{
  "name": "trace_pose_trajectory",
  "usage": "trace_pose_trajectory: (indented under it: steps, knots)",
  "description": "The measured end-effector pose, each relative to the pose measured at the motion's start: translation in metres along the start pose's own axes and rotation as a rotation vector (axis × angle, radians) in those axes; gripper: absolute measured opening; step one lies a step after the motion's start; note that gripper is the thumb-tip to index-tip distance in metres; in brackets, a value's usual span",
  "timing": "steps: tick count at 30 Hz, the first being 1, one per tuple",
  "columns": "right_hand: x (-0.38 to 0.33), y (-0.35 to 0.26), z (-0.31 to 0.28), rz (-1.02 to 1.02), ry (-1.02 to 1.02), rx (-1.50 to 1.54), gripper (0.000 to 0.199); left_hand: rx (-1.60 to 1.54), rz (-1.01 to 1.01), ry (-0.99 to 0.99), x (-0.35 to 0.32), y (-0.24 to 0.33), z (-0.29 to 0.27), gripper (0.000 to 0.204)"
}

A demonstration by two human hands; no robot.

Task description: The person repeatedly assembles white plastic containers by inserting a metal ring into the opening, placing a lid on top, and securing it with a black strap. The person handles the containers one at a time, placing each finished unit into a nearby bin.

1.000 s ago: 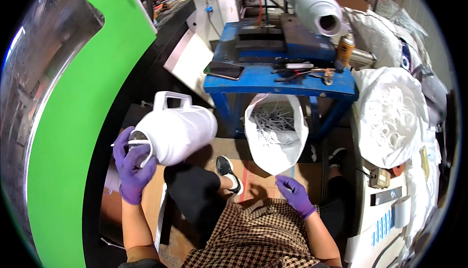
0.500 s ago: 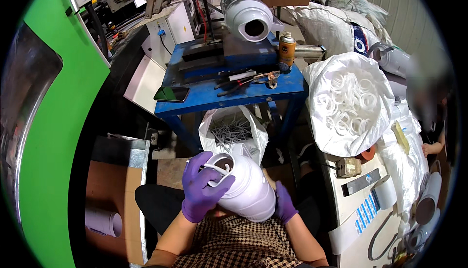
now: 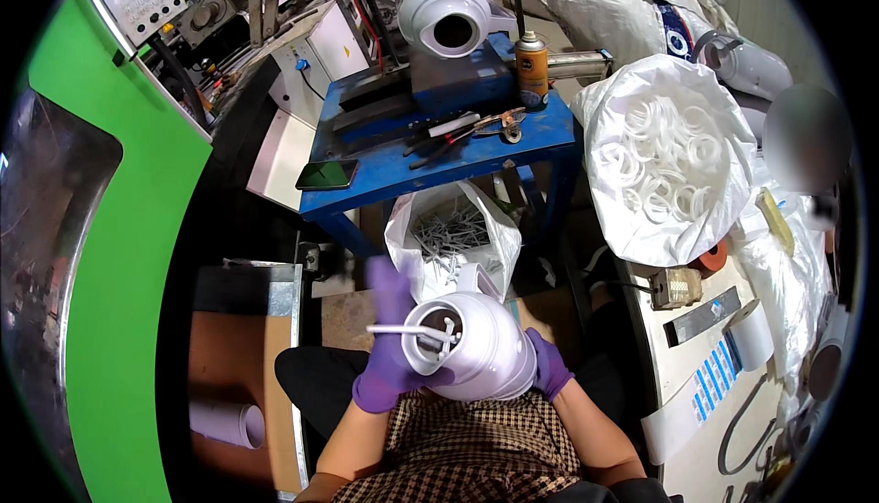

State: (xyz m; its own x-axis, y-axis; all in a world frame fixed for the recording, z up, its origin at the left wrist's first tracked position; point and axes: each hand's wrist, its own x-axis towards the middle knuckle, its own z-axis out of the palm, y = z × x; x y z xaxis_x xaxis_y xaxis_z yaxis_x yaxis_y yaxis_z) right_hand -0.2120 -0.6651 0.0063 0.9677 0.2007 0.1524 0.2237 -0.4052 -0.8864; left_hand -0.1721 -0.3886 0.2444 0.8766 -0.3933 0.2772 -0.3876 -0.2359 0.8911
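Observation:
A glossy white plastic jug body (image 3: 494, 343) lies tilted over my lap, its round mouth facing left and toward me. A loop handle (image 3: 478, 279) stands on its far side. A thin white plastic strip (image 3: 403, 329) sticks out of the mouth to the left, and small white pieces show inside. My left hand (image 3: 392, 361), in a purple glove, is beside the mouth, its fingers stretched upward and blurred, the thumb side against the body's underside. My right hand (image 3: 550, 366), also purple-gloved, grips the other end; its fingertips are partly hidden behind it.
A white bag (image 3: 502, 251) of thin offcuts stands ahead, below a blue workbench (image 3: 421, 155) with a phone, pliers, a spray can and another jug body (image 3: 444, 13). A sack (image 3: 595, 169) of white rings is at right, above a side table (image 3: 641, 356). An open box (image 3: 282, 356) sits left.
My left fingers have come off the jug's rim and now point upward. The mouth has turned more toward me, and the white strip sticks out farther left. My right hand keeps hold.

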Motion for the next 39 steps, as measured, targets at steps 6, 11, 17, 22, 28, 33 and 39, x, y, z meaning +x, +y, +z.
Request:
trace_pose_trajectory:
  steps: [6, 11, 17, 22, 28, 33, 39]
  knots:
    - [-0.003, 0.038, 0.007, 0.119, 0.097, 0.130, 0.035, 0.179, 0.358, -0.365, 0.030, 0.028, 0.000, 0.104]
    - [0.013, 0.003, 0.010, 0.423, 0.629, 0.292, 0.048, 0.335, 0.483, -0.021, 0.035, 0.038, -0.001, 0.081]
    - [0.014, -0.157, -0.038, -0.401, 0.436, -0.316, 0.051, 0.586, 0.565, 0.071, 0.054, -0.040, 0.011, 0.063]
    - [0.046, -0.173, -0.029, -0.361, 0.183, -0.607, 0.062, 0.492, 0.561, 0.021, 0.055, -0.072, 0.041, 0.069]
    - [0.063, -0.165, -0.027, -0.410, 0.212, -0.646, 0.068, 0.510, 0.516, 0.075, 0.059, -0.070, 0.047, 0.073]
    - [0.063, -0.167, -0.021, -0.127, 0.042, -0.780, 0.049, 0.533, 0.516, 0.111, 0.057, -0.070, 0.052, 0.056]
    - [0.061, -0.160, -0.018, -0.055, -0.068, -0.801, 0.050, 0.562, 0.598, 0.162, 0.055, -0.085, 0.061, 0.047]
